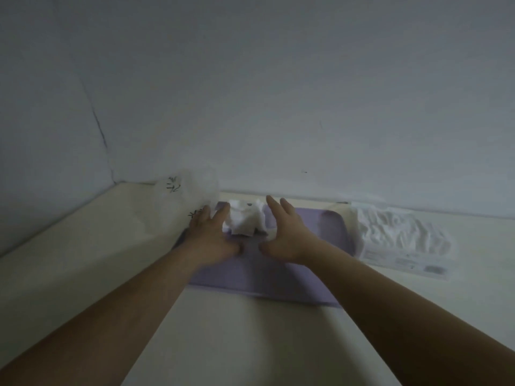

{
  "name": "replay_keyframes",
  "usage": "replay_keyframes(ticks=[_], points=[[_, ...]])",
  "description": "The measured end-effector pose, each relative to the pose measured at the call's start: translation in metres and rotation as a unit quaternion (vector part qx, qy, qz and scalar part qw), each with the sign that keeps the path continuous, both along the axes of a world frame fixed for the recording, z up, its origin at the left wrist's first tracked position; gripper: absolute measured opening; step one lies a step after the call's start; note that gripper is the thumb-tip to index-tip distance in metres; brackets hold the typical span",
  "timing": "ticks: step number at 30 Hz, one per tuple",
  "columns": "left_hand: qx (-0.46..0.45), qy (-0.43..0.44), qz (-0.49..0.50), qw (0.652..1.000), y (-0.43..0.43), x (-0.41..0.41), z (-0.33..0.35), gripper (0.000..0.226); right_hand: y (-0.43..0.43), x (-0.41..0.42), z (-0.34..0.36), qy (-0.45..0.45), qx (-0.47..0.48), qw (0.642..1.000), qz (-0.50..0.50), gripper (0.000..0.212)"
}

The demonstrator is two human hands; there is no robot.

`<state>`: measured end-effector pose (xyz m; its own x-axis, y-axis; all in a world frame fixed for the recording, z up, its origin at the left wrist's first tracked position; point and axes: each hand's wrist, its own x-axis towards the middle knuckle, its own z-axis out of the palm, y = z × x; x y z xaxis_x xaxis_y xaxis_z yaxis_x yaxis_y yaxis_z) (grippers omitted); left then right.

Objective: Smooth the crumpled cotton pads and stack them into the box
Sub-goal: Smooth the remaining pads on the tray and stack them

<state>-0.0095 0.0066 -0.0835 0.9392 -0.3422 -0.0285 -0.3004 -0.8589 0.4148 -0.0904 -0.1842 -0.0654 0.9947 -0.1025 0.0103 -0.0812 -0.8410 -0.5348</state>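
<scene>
Crumpled cotton pads (245, 220) lay heaped on a purple tray (264, 277) on the tabletop (223, 344). From the left came a clear bag (186, 196), the left hand (211, 235) with fingers spread, the heap, the right hand (287, 235) also spread, and a crinkled packet (401, 238).

I see a plain pale lilac tray (264, 277) on a cream worktop (237, 344). The cotton pads (245, 220) on the tray are white. Left of the tray, a translucent white bag (189, 190) carries small black marks. Right of the tray, a clear crinkled packet (401, 235) has a white label (404, 264) with grey print. Behind the tray, the wall (278, 93) is plain grey-blue.
</scene>
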Motion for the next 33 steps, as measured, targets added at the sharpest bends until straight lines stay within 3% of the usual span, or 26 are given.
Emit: replay_keyframes(ticks=[3,7,11,16,18,21,24,26,28,29,31,33], points=[[0.011,0.010,-0.017,1.000,-0.011,0.007,-0.005,0.110,0.008,0.024,0.004,0.017,0.007,1.000,0.017,0.119],[-0.017,0.014,-0.012,1.000,-0.015,0.022,-0.001,0.097,0.014,0.047,-0.007,0.054,-0.030,0.997,0.043,0.103],[0.002,-0.047,-0.056,0.997,-0.027,0.022,-0.004,0.087,0.010,0.057,-0.008,0.054,-0.061,0.994,0.069,0.088],[-0.010,-0.095,-0.124,0.988,-0.045,0.005,-0.019,0.063,-0.017,0.045,-0.018,0.016,-0.060,0.994,0.088,0.036],[-0.036,-0.101,-0.137,0.985,-0.055,-0.001,-0.018,0.058,-0.031,0.033,-0.019,-0.026,-0.032,0.997,0.071,0.039],[-0.075,-0.084,-0.184,0.976,-0.074,-0.013,-0.017,0.058,-0.052,0.009,-0.022,-0.048,0.040,0.998,0.030,0.091],[-0.121,-0.032,-0.232,0.965,-0.088,-0.022,-0.013,0.074,-0.069,-0.013,-0.023,-0.081,0.064,0.994,-0.046,0.110],[-0.141,-0.041,-0.223,0.964,-0.089,-0.024,-0.006,0.084,-0.076,-0.029,-0.023,-0.060,0.043,0.991,-0.114,0.097],[-0.143,-0.062,-0.185,0.970,-0.082,-0.024,0.002,0.087,-0.076,-0.040,-0.023,-0.006,-0.003,0.989,-0.148,0.069],[-0.132,-0.054,-0.157,0.977,-0.077,-0.024,0.007,0.084,-0.072,-0.045,-0.024,0.006,-0.028,0.990,-0.136,0.066],[-0.109,-0.009,-0.104,0.989,-0.062,-0.021,0.010,0.071,-0.067,-0.047,-0.026,0.007,-0.058,0.994,-0.090,0.081],[-0.112,0.026,-0.093,0.989,-0.050,-0.021,0.008,0.056,-0.057,-0.050,-0.019,0.006,-0.041,0.995,-0.092,0.059]])
